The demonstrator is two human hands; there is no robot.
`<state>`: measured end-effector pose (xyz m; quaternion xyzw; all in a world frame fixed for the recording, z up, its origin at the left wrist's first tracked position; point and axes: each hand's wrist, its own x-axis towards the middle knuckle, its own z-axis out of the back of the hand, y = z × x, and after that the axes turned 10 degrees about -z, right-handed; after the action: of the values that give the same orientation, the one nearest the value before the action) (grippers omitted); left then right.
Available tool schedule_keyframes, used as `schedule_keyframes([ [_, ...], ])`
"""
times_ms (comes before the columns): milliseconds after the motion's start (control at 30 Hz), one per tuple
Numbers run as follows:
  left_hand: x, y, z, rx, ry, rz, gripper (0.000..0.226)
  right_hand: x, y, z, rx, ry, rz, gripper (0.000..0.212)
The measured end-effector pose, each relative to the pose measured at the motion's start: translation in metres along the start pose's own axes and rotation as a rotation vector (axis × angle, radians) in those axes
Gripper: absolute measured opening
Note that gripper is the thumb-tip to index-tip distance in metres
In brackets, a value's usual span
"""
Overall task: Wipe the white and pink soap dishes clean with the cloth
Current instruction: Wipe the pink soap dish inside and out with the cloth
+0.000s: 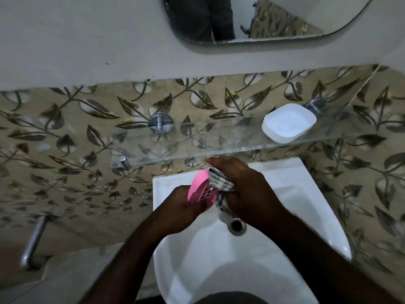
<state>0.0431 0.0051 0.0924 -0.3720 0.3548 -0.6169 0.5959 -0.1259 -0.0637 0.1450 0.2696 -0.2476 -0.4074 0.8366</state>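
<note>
Pink soap dish (pixel 200 189) is being held on its edge over the sink (pixel 285 194), the left hand (pixel 182 205) gripping it. The right hand (pixel 245 183) is pressing the bunched cloth (pixel 220 179) against it. White soap dish (pixel 289 122) is sitting on the glass shelf (pixel 175 148); wiping seems to be underway, and next probably the pink dish needs turning.

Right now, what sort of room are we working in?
Most likely a bathroom: a white washbasin with a drain, a glass shelf holding a white soap dish, and a wall mirror above.

Dim, soft light — edges bowed, slightly blurred.
</note>
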Motion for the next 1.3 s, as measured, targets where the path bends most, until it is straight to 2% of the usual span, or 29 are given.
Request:
schedule_keyframes([
  [67,-0.001,-0.005,-0.002,-0.129,-0.049,0.006,0.026,0.001,0.001,0.002,0.151,-0.025,-0.050,0.056],
  [100,-0.001,-0.009,-0.003,-0.224,-0.088,0.015,0.023,0.001,0.002,0.003,0.304,-0.014,-0.132,0.051],
  [200,0.002,-0.015,-0.006,-0.408,-0.286,0.004,0.036,0.000,0.004,-0.001,0.688,0.068,-0.342,0.037],
  [300,0.003,-0.020,-0.007,-0.460,-0.511,0.016,0.064,-0.007,0.013,-0.007,0.794,0.094,-0.391,0.032],
  [367,0.003,-0.022,-0.009,-0.423,-0.675,0.030,0.059,-0.012,0.014,-0.005,0.894,0.181,-0.422,0.035],
  [433,0.002,-0.028,-0.013,-0.479,-0.839,0.028,0.049,-0.016,0.015,-0.003,0.977,0.352,-0.422,0.032],
  [500,0.003,-0.030,-0.017,-0.507,-0.919,0.011,0.042,-0.022,0.017,-0.002,0.928,0.485,-0.392,0.030],
  [600,0.003,-0.034,-0.024,-0.488,-0.756,-0.004,0.029,-0.027,0.020,-0.002,0.776,0.454,-0.404,0.035],
  [633,0.002,-0.038,-0.025,-0.532,-0.674,-0.006,0.038,-0.027,0.022,-0.001,0.739,0.420,-0.447,0.036],
  [700,-0.001,-0.042,-0.026,-0.670,-0.504,0.018,0.079,-0.027,0.027,0.004,0.582,0.366,-0.476,0.038],
  [733,-0.003,-0.043,-0.027,-0.705,-0.432,0.046,0.091,-0.027,0.028,0.008,0.490,0.360,-0.455,0.036],
  [800,-0.005,-0.049,-0.028,-0.730,-0.356,0.044,0.080,-0.026,0.031,0.017,0.464,0.380,-0.396,0.027],
  [867,-0.007,-0.052,-0.028,-0.838,-0.364,0.049,0.063,-0.023,0.032,0.033,0.518,0.363,-0.359,0.020],
  [933,-0.009,-0.055,-0.024,-1.087,-0.362,0.097,0.058,-0.016,0.029,0.046,0.528,0.213,-0.352,0.020],
  [1033,-0.009,-0.060,-0.019,-1.256,-0.236,0.130,0.083,-0.007,0.028,0.048,0.395,-0.103,-0.400,0.023],
  [1100,-0.005,-0.063,-0.021,-1.233,-0.180,0.041,0.079,-0.005,0.039,0.040,0.233,-0.161,-0.292,0.025],
  [1167,0.000,-0.069,-0.021,-1.194,-0.196,-0.033,0.074,-0.009,0.052,0.031,0.096,-0.134,-0.107,0.041],
  [1233,0.004,-0.072,-0.015,-1.214,-0.222,-0.025,0.080,-0.015,0.059,0.025,-0.036,-0.091,0.025,0.050],
  [1300,0.005,-0.071,-0.006,-1.271,-0.218,0.002,0.090,-0.018,0.062,0.025,-0.128,-0.054,0.143,0.051],
])
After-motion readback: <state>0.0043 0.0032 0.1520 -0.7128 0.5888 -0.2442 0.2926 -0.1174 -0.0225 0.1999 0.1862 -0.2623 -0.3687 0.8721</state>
